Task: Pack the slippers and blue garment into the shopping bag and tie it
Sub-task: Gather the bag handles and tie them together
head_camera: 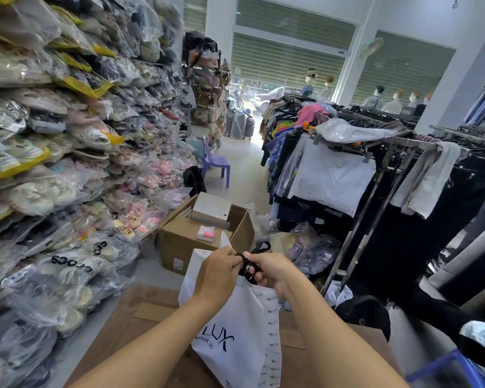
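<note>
A white shopping bag (230,329) with dark lettering stands upright on a brown cardboard surface (140,312) in front of me. Its black ribbon handles (248,264) are bunched together at the bag's mouth. My left hand (219,268) pinches the ribbon from the left. On the ribbon's other side my right hand (269,271) grips it, a loose end (262,247) sticking up behind. The bag's mouth is drawn together, so the slippers and the blue garment are hidden from view.
A wall of bagged slippers (53,163) fills the left. An open cardboard box (205,231) sits just beyond the bag. Clothes racks (375,175) line the right, with bagged goods (305,247) on the floor. A purple plastic chair (216,163) stands in the aisle.
</note>
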A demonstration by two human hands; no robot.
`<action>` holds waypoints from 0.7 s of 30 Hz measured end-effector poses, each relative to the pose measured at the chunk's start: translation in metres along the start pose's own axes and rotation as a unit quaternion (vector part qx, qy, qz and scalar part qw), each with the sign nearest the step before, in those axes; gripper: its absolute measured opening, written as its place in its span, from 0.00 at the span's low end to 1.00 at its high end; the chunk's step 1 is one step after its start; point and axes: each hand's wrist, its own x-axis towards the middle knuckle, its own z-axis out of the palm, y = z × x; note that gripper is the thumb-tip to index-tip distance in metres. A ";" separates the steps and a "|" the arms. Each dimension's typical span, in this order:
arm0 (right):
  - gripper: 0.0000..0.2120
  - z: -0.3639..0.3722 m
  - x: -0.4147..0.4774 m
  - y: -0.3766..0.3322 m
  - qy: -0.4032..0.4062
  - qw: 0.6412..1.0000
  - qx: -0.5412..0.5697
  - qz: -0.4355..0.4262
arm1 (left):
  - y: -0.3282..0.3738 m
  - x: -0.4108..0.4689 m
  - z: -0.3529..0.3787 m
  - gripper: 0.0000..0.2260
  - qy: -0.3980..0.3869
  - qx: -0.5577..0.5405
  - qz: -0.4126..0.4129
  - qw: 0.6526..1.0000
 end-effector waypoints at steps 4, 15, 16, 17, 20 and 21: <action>0.10 0.000 0.000 0.001 -0.017 0.999 0.024 0.038 | -0.005 0.001 0.000 0.07 0.010 0.036 0.040 0.999; 0.18 0.002 0.002 0.006 -0.117 0.986 0.078 0.088 | 0.001 0.000 -0.003 0.03 0.003 0.032 0.094 0.995; 0.22 0.001 0.001 0.005 -0.113 0.987 0.075 0.080 | 0.001 0.001 -0.004 0.03 -0.010 0.026 0.091 0.995; 0.25 -0.001 0.000 0.004 -0.109 0.989 0.072 0.074 | -0.001 0.002 -0.004 0.02 -0.026 0.019 0.085 0.996; 0.19 -0.007 -0.002 0.004 -0.092 0.993 0.060 0.042 | -0.005 0.005 -0.007 0.03 -0.088 0.004 0.080 0.993; 0.16 -0.010 0.000 0.005 -0.085 0.995 0.044 0.025 | -0.006 0.006 -0.009 0.04 -0.114 -0.006 0.079 0.990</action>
